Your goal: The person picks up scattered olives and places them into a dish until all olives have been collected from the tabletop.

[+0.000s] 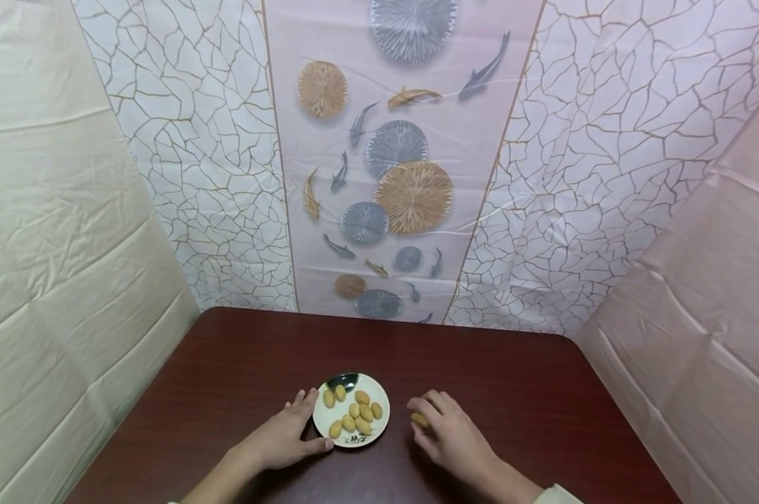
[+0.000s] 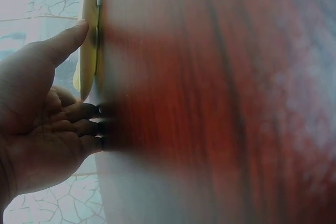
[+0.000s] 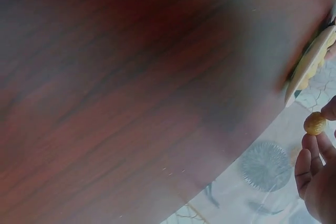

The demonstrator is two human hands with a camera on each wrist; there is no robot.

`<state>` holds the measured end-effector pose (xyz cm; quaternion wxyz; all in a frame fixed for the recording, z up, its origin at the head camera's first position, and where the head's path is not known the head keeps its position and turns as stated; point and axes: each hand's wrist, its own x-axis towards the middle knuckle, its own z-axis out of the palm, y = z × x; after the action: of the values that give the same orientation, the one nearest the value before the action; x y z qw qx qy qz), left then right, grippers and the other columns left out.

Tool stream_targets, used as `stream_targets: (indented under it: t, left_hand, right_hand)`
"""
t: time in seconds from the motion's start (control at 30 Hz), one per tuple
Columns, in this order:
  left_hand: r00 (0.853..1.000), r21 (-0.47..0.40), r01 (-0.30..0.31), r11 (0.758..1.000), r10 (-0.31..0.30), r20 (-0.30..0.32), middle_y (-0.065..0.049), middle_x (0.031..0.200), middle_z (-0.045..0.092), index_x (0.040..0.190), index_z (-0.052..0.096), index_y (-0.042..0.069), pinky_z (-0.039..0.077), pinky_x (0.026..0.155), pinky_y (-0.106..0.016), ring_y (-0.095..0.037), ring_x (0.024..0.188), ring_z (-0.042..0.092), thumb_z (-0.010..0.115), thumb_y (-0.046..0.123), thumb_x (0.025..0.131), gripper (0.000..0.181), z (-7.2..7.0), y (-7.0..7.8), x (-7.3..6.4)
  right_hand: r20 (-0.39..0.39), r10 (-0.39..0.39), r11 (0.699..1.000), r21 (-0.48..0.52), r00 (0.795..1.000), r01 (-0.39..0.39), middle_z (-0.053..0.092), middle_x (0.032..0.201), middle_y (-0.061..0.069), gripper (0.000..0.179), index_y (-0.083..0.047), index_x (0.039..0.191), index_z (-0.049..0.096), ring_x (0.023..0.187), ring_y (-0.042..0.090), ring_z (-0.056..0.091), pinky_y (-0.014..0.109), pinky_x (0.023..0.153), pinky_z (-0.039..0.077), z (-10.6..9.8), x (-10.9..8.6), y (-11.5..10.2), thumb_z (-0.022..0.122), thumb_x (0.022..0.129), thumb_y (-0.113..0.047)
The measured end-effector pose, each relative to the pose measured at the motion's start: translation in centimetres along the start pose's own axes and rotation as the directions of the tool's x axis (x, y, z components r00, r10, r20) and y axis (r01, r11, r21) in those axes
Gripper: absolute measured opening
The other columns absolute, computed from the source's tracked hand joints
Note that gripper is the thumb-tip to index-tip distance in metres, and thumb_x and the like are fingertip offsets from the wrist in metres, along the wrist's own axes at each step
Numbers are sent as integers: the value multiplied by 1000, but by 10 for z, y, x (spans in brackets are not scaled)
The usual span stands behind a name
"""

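Note:
A small white plate (image 1: 323,418) with a dark green patch at its far side and a small floral print at its near rim bears several small yellow oval fruits (image 1: 366,412). At its left edge my left hand (image 1: 283,435) steadies it with spread fingers and thumb. The left wrist view shows the thumb against the side of the plate (image 2: 89,74) and the other fingertips down on the table. To the right of the plate, my right hand (image 1: 453,437) pinches one more yellow oval fruit (image 3: 315,124) between thumb and fingertips, held over the table.
The dark red-brown wooden table (image 1: 253,364) has rounded far corners. Behind it hangs a cloth backdrop (image 1: 222,140) printed with cracked lines, discs and fish. Plain pale cloth walls (image 1: 45,245) stand at both sides.

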<state>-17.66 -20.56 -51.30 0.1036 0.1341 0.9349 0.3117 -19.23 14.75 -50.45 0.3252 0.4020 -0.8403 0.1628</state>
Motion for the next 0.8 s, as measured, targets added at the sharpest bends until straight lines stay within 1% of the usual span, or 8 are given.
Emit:
stream_targets:
  t: [0.2,0.43,0.57,0.8]
  left_hand:
    - [1000,-1,-9,1000,9,-1,-31,178,29,172,27,-7,30,133,-71,-52,167,26,83,58,95,115,-1,1,0]
    - [1000,-9,-18,1000,18,4,-32,178,29,171,26,-9,30,133,-71,-53,167,25,83,57,95,115,0,0,-2]
    - [1000,-19,-24,1000,24,8,-32,178,29,171,26,-9,28,133,-71,-53,168,25,83,57,95,115,0,0,-3]
    - [1000,-13,-8,1000,8,1,-30,179,28,172,26,-7,30,132,-71,-53,167,26,82,59,95,115,0,0,-1]
  right_hand:
    - [11,-15,1000,16,1000,15,70,101,-6,46,-16,119,73,86,8,59,28,77,56,4,10,-6,96,79,-8]
    - [21,-27,998,54,999,26,70,101,-6,44,-17,119,73,87,9,61,29,76,57,12,18,-10,96,82,-10]
    - [38,-18,998,64,999,16,71,103,-7,44,-17,120,73,89,9,63,28,76,58,16,21,-12,96,83,-12]
    - [82,-14,997,78,997,7,75,104,-5,40,-16,121,73,91,10,64,29,79,60,22,34,-15,94,87,-12]
